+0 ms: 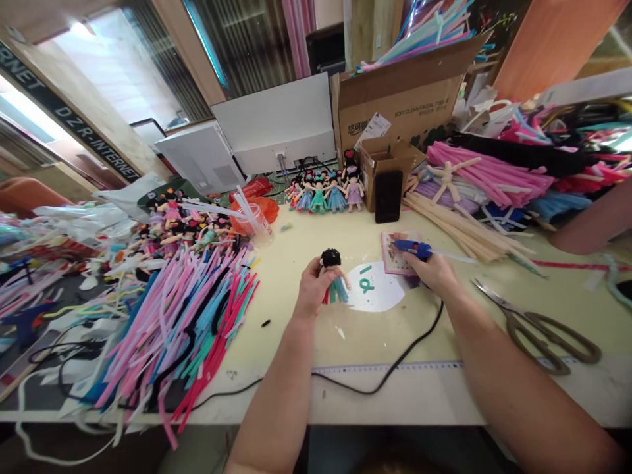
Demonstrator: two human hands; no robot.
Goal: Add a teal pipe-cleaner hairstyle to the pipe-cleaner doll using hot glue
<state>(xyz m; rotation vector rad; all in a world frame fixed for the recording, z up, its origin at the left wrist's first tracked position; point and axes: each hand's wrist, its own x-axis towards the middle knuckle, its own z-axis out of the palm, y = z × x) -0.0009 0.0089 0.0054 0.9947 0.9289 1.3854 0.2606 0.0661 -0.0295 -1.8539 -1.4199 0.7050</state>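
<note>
Between the fingers of my left hand (315,288) is a small doll (336,287) with black curly hair and a skirt of blue, green and red strips. My right hand (435,271) is wrapped round a blue glue gun (416,248), a clear stick poking out of its back end. The gun's front rests over a small pink-edged pad (394,259); part of its handle is hidden by my fingers. Beside the doll, a white sheet (382,299) bears green curled pieces (366,284). A black cord (375,388) runs from the gun across the table toward the left.
Large scissors (538,329) lie to the right of my right forearm. Fuzzy coloured stems (197,316) are heaped at left. Finished dolls (326,192) stand at the back, near a black phone (388,196) and a cardboard box (405,99). A ruler strip (419,366) crosses the front.
</note>
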